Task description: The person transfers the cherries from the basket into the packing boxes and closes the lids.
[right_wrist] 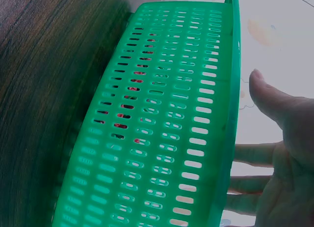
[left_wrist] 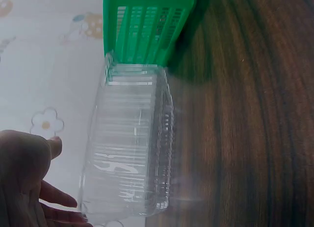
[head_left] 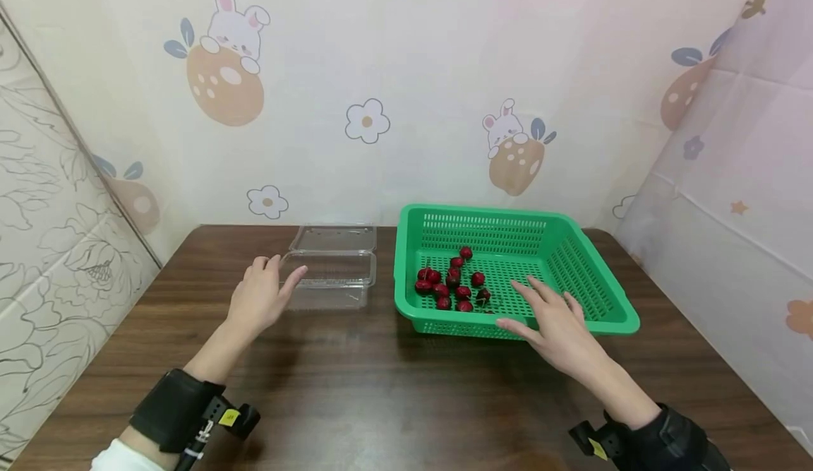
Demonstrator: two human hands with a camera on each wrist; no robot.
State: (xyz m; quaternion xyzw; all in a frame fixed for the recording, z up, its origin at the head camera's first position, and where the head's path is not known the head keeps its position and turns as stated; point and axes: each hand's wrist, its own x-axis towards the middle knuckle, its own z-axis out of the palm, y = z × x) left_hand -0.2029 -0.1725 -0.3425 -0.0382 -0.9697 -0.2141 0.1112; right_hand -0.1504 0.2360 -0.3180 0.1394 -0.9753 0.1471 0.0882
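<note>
I see the small, round, dark red cherries (head_left: 453, 282) just left of the fingertips of the right hand (head_left: 562, 333), inside the rectangular green plastic basket (head_left: 457, 325). Those fingers spread wide over its near rim, holding nothing; whether they touch it, I can't tell. On my other side, the left hand (head_left: 257, 300) has thumb and fingers well parted, also holding nothing, with the clear plastic container (head_left: 333, 269) just right of its fingertips. Beneath both hands lies the brown wood-grain table (head_left: 356, 393).

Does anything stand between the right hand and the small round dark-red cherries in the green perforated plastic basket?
Nothing visible does from above: the right hand reaches over the near rim of the basket, and the cherries lie uncovered inside. A lower approach would likely meet the basket's near side.
</note>
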